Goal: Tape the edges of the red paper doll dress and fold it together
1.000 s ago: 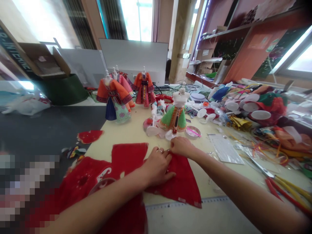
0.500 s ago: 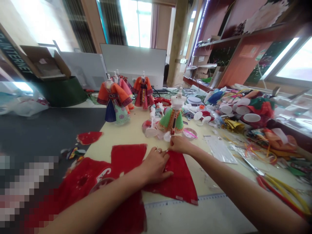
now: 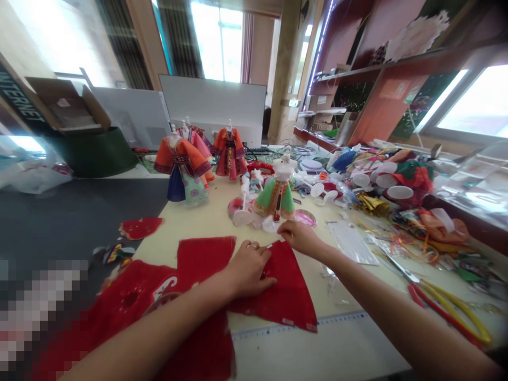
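My left hand (image 3: 248, 270) lies spread on a flared piece of red cloth (image 3: 293, 291), a ring on one finger. Small whitish tabs show along the upper and lower edges of this cloth. Just past its top corner, my right hand (image 3: 300, 236) is closed in a pinch; whatever is between the fingertips is too small to make out. A second red cloth piece (image 3: 204, 259) lies to the left, partly under my left forearm. Beyond my right hand stands a small white dress form (image 3: 283, 170) in a green skirt (image 3: 270, 198) with an orange front panel.
Large scissors (image 3: 440, 301) with red and yellow handles lie at right. Near them are a clear plastic packet (image 3: 351, 241) and a heap of scraps and white stands (image 3: 400, 192). Small dressed forms (image 3: 180, 166) stand at the back left. A ruler (image 3: 333, 320) runs along the front.
My right hand has drawn slightly up and right, off the cloth's top edge, uncovering whitish tabs there. My left hand stays on the cloth. The whole view has shifted a little.
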Available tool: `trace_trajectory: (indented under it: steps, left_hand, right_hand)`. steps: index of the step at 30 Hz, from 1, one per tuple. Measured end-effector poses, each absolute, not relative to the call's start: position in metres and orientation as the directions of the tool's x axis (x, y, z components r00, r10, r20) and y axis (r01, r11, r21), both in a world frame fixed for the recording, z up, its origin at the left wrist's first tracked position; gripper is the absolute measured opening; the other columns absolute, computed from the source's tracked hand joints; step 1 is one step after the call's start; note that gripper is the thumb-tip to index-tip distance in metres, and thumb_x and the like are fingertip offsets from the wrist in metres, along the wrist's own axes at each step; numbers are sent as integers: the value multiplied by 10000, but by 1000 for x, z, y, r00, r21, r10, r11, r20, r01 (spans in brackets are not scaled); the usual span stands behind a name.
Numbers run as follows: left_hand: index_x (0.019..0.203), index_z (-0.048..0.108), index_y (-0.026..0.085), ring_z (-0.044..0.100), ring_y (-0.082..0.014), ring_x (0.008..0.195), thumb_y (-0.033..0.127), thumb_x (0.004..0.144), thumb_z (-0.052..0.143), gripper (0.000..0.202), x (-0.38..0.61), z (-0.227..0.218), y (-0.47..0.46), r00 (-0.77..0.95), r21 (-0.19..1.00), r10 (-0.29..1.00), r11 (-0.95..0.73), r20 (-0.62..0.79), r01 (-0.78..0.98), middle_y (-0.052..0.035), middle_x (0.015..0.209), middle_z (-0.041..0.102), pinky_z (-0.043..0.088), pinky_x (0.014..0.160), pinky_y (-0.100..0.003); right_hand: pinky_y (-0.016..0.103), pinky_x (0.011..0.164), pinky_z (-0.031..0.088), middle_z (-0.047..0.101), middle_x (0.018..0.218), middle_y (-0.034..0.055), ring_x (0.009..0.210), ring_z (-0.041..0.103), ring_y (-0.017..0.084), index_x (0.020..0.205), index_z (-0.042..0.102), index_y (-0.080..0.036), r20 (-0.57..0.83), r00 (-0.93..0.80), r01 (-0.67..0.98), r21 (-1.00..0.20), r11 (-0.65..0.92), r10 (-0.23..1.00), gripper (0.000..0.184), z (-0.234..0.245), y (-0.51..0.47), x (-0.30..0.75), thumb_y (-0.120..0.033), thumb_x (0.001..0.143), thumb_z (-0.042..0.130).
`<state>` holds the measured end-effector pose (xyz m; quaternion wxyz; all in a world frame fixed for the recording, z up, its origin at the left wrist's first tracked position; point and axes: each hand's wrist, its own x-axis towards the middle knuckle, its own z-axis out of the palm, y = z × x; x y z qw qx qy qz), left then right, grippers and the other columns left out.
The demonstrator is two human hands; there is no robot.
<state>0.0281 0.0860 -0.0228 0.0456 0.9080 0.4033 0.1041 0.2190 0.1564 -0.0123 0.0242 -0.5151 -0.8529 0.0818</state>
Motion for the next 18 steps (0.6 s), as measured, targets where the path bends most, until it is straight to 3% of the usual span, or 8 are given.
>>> trace_trajectory:
  steps: [3,9,14,18]
  left_hand:
    - [1046,594,103,560,-300,949,428,750,618,441,28,-23,84,649,181,744,-668,158,722,-142,1001,657,382,911,-453]
    - [984,630,131,595,-283,908,408,737,639,371,23,-19,90,611,250,768,-640,191,727,-112,918,676,437,875,-434]
    - [1107,590,123,605,-235,986,360,851,526,356,-10,9,96,430,356,853,-517,297,779,-123,1045,664,459,890,-370]
    - [1087,599,142,624,-214,954,375,876,485,334,-47,33,70,267,480,916,-386,298,788,-106,1052,665,494,846,-356]
  right_hand:
    - [311,884,385,628,1019,67,984,543,181,1071,655,-202,-2,-589,799,-155,581,808,311,-17,136,212,-99,848,466]
    - [333,867,340,613,953,87,940,501,210,1018,688,-185,32,-658,747,-97,657,753,331,-22,123,205,-84,796,464]
    - [323,885,323,618,957,80,945,504,197,984,688,-177,67,-662,742,-83,666,746,300,-22,122,207,-93,809,460]
    - [317,907,317,640,971,80,967,530,188,1001,681,-169,85,-672,729,-95,678,735,315,-24,120,208,-69,807,455]
